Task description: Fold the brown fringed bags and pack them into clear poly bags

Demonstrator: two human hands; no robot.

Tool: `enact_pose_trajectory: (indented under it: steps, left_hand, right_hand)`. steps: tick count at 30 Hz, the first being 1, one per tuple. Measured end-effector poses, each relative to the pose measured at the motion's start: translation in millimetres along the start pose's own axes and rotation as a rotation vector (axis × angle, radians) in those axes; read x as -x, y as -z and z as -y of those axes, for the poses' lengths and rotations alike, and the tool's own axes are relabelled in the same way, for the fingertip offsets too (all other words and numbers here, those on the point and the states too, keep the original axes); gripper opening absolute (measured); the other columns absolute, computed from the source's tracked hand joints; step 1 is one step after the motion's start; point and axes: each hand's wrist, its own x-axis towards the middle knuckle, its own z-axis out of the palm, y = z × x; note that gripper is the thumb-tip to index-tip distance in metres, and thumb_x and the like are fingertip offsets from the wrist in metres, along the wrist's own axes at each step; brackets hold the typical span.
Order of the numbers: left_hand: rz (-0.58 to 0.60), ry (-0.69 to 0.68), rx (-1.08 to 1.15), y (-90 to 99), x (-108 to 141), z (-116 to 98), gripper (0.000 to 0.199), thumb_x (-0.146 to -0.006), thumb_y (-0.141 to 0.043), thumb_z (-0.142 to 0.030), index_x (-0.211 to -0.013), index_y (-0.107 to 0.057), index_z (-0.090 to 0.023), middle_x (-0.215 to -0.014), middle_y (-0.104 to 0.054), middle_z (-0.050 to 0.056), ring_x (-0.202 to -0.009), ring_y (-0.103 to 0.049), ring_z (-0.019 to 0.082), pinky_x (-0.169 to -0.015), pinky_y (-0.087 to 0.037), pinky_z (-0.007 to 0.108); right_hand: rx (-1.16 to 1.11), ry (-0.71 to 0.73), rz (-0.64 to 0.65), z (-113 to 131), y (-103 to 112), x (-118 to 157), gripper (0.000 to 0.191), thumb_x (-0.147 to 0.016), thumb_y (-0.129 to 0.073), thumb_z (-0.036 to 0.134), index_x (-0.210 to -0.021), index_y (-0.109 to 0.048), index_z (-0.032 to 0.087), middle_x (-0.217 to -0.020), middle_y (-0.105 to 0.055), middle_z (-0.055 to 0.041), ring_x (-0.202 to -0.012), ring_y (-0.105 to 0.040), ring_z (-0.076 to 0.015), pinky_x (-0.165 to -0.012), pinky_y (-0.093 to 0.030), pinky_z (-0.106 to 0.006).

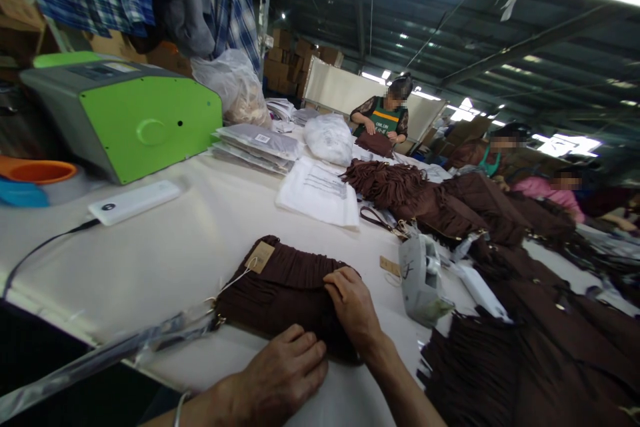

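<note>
A dark brown fringed purse (285,300) lies on the white table in front of me, with a tan paper tag (261,257) tied to it by white string. From its left end runs a strap wrapped in clear plastic (125,347). My left hand (287,370) is closed on the purse's near edge, fingers bent and close together, thumb hidden. At the purse's right end, my right hand (353,307) is closed on the fringed flap, fingertips pressing its upper edge. A bracelet (180,409) circles my left wrist.
A grey tape dispenser (423,280) stands right of the purse, near piled brown bags (560,347). Leftward are a white power bank (135,202) with a cable and a green machine (150,127). Printed white plastic (320,192) lies behind. Co-workers (383,120) work farther back.
</note>
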Motion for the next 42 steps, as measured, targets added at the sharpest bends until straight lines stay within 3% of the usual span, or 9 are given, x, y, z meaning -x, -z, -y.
enact_pose_trajectory:
  steps: [6,12,15,19,22,26,31,36,42]
  left_hand:
    - [0.002,0.013,0.077,16.1,-21,-2,0.020,-0.095,-0.053,-0.029,-0.111,-0.059,-0.018,-0.102,-0.067,0.006,-0.096,-0.058,0.018,-0.089,-0.041,0.033]
    - [0.169,0.074,0.030,-6.2,-19,7,0.072,-0.089,-0.048,-0.064,-0.139,-0.044,-0.012,-0.142,-0.051,0.015,-0.133,-0.041,0.027,-0.112,-0.025,0.042]
    - [0.203,0.072,0.097,2.5,-12,7,0.072,-0.088,-0.049,-0.064,-0.142,-0.042,-0.016,-0.146,-0.047,0.013,-0.136,-0.039,0.026,-0.115,-0.022,0.044]
    - [0.168,0.087,0.119,38.1,-8,17,0.055,-0.092,-0.053,-0.051,-0.137,-0.047,-0.019,-0.141,-0.053,0.008,-0.132,-0.046,0.024,-0.115,-0.028,0.042]
    - [0.059,0.299,0.012,58.3,4,50,0.043,-0.097,-0.048,-0.035,-0.137,-0.047,-0.021,-0.143,-0.051,0.006,-0.134,-0.043,0.022,-0.114,-0.032,0.042]
    - [-0.083,0.758,-0.014,74.5,28,109,0.041,-0.099,-0.034,-0.034,-0.132,-0.053,-0.018,-0.137,-0.056,0.011,-0.127,-0.050,0.023,-0.107,-0.042,0.042]
    - [0.117,1.108,0.207,87.0,28,140,0.035,-0.094,-0.035,-0.036,-0.098,-0.067,-0.022,-0.102,-0.070,0.005,-0.096,-0.064,0.020,-0.087,-0.048,0.033]
    - [0.211,1.181,0.191,81.5,10,135,0.024,-0.088,-0.046,-0.038,-0.078,-0.061,-0.022,-0.085,-0.066,0.002,-0.080,-0.061,0.018,-0.068,-0.039,0.028]
    - [0.168,1.230,0.201,74.1,6,137,0.017,-0.085,-0.050,-0.036,-0.089,-0.059,-0.023,-0.089,-0.066,0.001,-0.082,-0.060,0.018,-0.068,-0.038,0.026]
  right_hand:
    - [-0.061,-0.099,0.017,-3,17,1,0.026,-0.084,-0.064,0.016,-0.109,-0.065,0.021,-0.105,-0.065,-0.0054,-0.098,-0.061,-0.0214,-0.091,-0.050,-0.035]
    - [-0.062,-0.105,0.142,-5,27,7,0.013,-0.085,-0.060,0.015,-0.087,-0.071,0.023,-0.085,-0.068,-0.0028,-0.086,-0.063,-0.0201,-0.080,-0.051,-0.033]
    - [-0.161,-0.086,0.198,2,36,7,0.011,-0.086,-0.062,0.022,-0.084,-0.073,0.024,-0.083,-0.070,-0.0007,-0.081,-0.065,-0.0177,-0.076,-0.052,-0.029]
    - [-0.162,-0.181,-0.063,7,54,-2,0.026,-0.095,-0.050,0.036,-0.087,-0.071,0.022,-0.087,-0.072,-0.0038,-0.083,-0.067,-0.0198,-0.077,-0.053,-0.032]
    - [-0.052,-0.171,-0.197,5,48,-3,0.040,-0.098,-0.039,0.041,-0.122,-0.062,0.019,-0.128,-0.062,-0.0104,-0.121,-0.055,-0.0258,-0.103,-0.044,-0.045]
    - [0.128,0.018,0.003,-3,2,18,0.063,-0.095,-0.047,0.039,-0.151,-0.026,0.019,-0.155,-0.030,-0.0107,-0.144,-0.024,-0.0303,-0.116,-0.023,-0.059]
    - [0.113,0.031,0.192,-15,-20,30,0.068,-0.097,-0.045,0.038,-0.155,-0.011,0.025,-0.157,-0.025,-0.0100,-0.143,-0.025,-0.0313,-0.111,-0.030,-0.062]
    - [0.071,-0.009,0.060,4,1,9,0.064,-0.100,-0.037,0.036,-0.155,-0.005,0.027,-0.160,-0.015,-0.0071,-0.145,-0.016,-0.0302,-0.114,-0.023,-0.063]
    - [0.080,0.142,0.132,43,-16,-11,0.072,-0.095,-0.050,0.044,-0.154,-0.015,0.023,-0.158,-0.023,-0.0090,-0.145,-0.018,-0.0311,-0.116,-0.022,-0.060]
